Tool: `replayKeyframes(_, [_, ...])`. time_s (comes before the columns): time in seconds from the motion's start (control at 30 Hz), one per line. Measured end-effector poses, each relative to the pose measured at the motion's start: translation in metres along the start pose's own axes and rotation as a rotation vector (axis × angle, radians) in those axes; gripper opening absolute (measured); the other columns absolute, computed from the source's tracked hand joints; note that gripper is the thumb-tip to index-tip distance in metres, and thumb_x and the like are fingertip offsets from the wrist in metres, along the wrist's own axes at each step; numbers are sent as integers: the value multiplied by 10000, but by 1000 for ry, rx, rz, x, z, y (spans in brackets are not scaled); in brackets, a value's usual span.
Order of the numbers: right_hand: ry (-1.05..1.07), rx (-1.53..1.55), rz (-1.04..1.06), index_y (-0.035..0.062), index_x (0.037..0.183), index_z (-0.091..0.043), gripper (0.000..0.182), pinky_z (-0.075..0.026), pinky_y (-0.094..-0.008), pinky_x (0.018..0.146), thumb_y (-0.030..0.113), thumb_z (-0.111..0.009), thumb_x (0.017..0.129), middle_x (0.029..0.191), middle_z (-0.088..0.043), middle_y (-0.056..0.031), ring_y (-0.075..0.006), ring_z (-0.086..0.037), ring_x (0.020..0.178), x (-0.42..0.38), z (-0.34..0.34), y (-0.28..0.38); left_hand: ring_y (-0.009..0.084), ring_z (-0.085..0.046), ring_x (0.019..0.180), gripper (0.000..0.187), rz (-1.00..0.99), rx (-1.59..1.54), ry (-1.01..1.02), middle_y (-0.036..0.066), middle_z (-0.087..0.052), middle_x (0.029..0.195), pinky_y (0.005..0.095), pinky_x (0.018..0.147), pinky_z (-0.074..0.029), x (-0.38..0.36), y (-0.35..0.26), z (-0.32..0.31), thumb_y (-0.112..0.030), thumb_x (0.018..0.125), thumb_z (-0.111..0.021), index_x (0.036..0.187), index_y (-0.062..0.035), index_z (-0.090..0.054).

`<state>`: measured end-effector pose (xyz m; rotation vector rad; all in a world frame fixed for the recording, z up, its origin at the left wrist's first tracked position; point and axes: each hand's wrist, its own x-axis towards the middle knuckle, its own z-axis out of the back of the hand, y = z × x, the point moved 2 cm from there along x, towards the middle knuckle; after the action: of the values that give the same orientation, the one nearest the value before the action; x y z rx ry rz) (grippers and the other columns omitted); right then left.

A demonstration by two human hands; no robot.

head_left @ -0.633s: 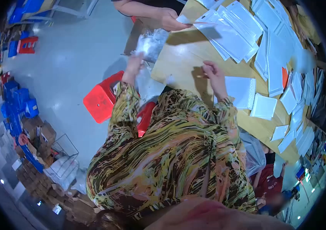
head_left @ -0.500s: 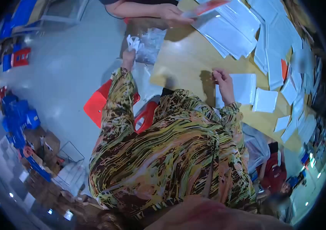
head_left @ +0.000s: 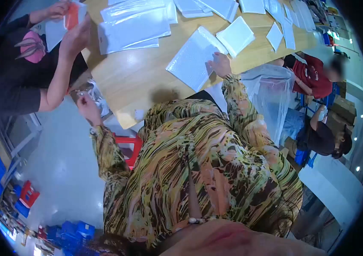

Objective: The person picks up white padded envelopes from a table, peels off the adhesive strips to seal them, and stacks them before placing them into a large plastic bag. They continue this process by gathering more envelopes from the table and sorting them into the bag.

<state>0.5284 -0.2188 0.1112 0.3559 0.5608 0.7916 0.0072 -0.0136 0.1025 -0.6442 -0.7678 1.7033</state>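
My right hand [head_left: 221, 65] is over the right edge of a white bubble mailer [head_left: 194, 57] on the table, its fingers apart and touching or just above it. My left hand [head_left: 89, 109] is past the table's left edge, fingers loosely bent and apart, beside a tangle of white strips [head_left: 98, 99] in a box below table height. I see nothing clearly held in it. A stack of smaller white mailers [head_left: 235, 36] lies just beyond my right hand.
Clear-wrapped white packs [head_left: 136, 27] lie on the wooden table [head_left: 126, 81]. At left, a person in black holds a white and orange packet [head_left: 71, 17]. A red stool [head_left: 130, 149] and a clear plastic bag [head_left: 267, 91] flank me. Two people are at right.
The view has turned, shifting the table left. My left hand no longer shows white strips in its grip. My right hand has come to the bubble mailer's edge with fingers more spread.
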Motion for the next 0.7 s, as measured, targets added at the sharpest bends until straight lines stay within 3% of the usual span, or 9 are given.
replayKeyframes(0.03, [30,-177,38,-20,1130,-518,594,-422,-420,888,321,-696,677,1096,-546,-226,-364,-526,1006,15,4,6,162,-555,634,142,-141,-87,37,91,-627,731,288,614,-457,-10,-28,-18,-121,817,-601,860,15,-605])
replayKeyframes(0.13, [-132,-366,141,15,1173,-497,616,-365,-423,961,311,-689,669,1193,-501,-221,-377,-462,1113,5,-4,36,179,-572,771,183,48,-258,465,85,-608,833,281,696,-455,-66,-120,-60,-161,803,-623,901,-8,-599])
replayKeyframes(0.2, [-52,-330,378,39,1118,-520,511,-369,-433,936,268,-647,679,1171,-497,-179,-328,-454,1094,2,1,62,265,-562,853,225,-282,-104,619,123,-598,934,372,770,-447,-99,-155,-88,-210,789,-625,950,-55,-598])
replayKeyframes(0.33, [-37,-279,559,86,1209,-474,606,-361,-426,957,293,-691,682,1176,-513,-181,-359,-460,1094,18,30,81,324,-489,984,252,-848,4,851,146,-551,1021,392,848,-404,-126,-220,-129,-138,740,-627,950,-24,-548])
replayKeyframes(0.4, [-161,-276,186,60,1197,-475,606,-363,-432,951,272,-703,678,1159,-518,-175,-351,-455,1094,47,52,77,322,-465,1036,374,-863,151,903,155,-512,1097,400,872,-396,-118,-220,-141,-123,684,-685,1000,-20,-515])
replayKeyframes(0.5, [-482,-294,223,21,1162,-481,628,-375,-426,937,280,-736,649,1110,-529,-175,-346,-466,1070,85,75,88,333,-449,1066,536,-916,252,745,166,-479,1143,411,894,-385,-70,-204,-148,-140,615,-753,1059,-22,-477])
replayKeyframes(0.6, [-482,-317,168,28,1164,-492,658,-388,-410,929,345,-742,644,1133,-528,-166,-323,-473,1089,109,82,89,340,-444,1078,664,-932,356,718,166,-471,1148,424,903,-374,-31,-178,-149,-194,551,-808,1092,-43,-454])
replayKeyframes(0.67, [-205,-311,41,34,1138,-527,627,-402,-405,917,403,-717,667,1141,-532,-162,-303,-487,1098,126,70,95,330,-463,1061,605,-897,483,736,157,-490,1129,422,876,-389,-5,-166,-144,-190,584,-780,1083,-52,-467])
replayKeyframes(0.7, [-301,-322,70,81,1084,-585,540,-419,-391,901,441,-680,694,1043,-592,-135,-294,-544,1030,132,61,94,321,-481,1043,547,-859,586,762,147,-510,1109,421,850,-404,6,-159,-141,-185,616,-753,1073,-61,-480])
